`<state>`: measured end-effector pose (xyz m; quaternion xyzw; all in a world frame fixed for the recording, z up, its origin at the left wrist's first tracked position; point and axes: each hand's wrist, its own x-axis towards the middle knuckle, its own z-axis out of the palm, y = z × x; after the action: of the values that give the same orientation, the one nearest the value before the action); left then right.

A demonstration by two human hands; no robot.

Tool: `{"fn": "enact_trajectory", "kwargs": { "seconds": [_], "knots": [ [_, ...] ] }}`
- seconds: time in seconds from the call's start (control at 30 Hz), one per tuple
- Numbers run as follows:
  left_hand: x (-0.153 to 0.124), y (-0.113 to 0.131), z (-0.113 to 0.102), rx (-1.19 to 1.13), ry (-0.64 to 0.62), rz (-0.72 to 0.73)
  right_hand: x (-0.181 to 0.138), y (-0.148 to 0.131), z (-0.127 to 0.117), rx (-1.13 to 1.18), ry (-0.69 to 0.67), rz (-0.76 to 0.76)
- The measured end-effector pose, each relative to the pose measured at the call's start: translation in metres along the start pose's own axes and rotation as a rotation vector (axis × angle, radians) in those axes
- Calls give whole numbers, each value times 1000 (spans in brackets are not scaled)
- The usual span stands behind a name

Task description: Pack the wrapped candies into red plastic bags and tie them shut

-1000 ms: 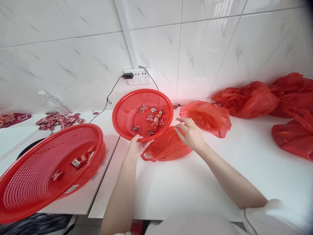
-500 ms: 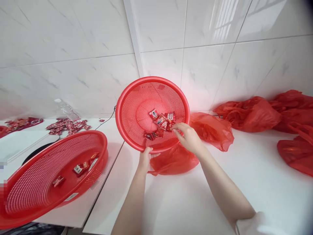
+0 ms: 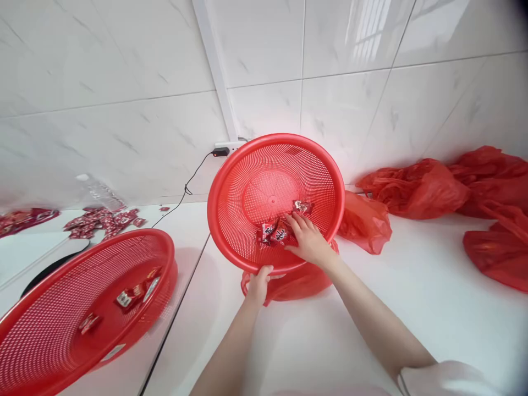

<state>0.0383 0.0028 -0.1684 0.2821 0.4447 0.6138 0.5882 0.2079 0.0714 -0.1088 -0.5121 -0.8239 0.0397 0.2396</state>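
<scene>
A red plastic mesh basket (image 3: pixel 268 181) is tilted towards me. My left hand (image 3: pixel 259 283) is closed on its near rim, thumb on top. Inside the basket lie several small red printed packets (image 3: pixel 269 230), gathered near the lower wall. My right hand (image 3: pixel 307 237) reaches over the right rim into the basket, fingers stretched out at the packets. Its fingertips touch or nearly touch a packet (image 3: pixel 303 207), and the palm hides part of the pile. Under the basket lies a crumpled red plastic bag (image 3: pixel 297 286), partly covered.
A larger red basket (image 3: pixel 163 242) with a few packets stands left. Behind it are a heap of packets (image 3: pixel 105 221) and a clear bottle (image 3: pixel 101 192). A black cable (image 3: pixel 187 190) runs to a power strip (image 3: pixel 233 146). Red plastic bags (image 3: pixel 421 187) lie along the wall at right.
The basket has shifted right and slightly down in view, uncovering the power strip. Packets inside have changed position and fewer show. My right hand has gone from pinching at the edge to reaching with extended fingers.
</scene>
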Motion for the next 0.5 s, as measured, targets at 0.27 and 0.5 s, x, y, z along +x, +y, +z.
{"fn": "enact_trajectory", "kwargs": {
  "seconds": [0.27, 0.5],
  "knots": [
    [-2, 4, 10, -22, -18, -85, 1, -12, 4, -117, 29, -199],
    [0, 3, 11, -15, 22, -119, 0, -12, 0, 142, -52, -394]
  ]
}}
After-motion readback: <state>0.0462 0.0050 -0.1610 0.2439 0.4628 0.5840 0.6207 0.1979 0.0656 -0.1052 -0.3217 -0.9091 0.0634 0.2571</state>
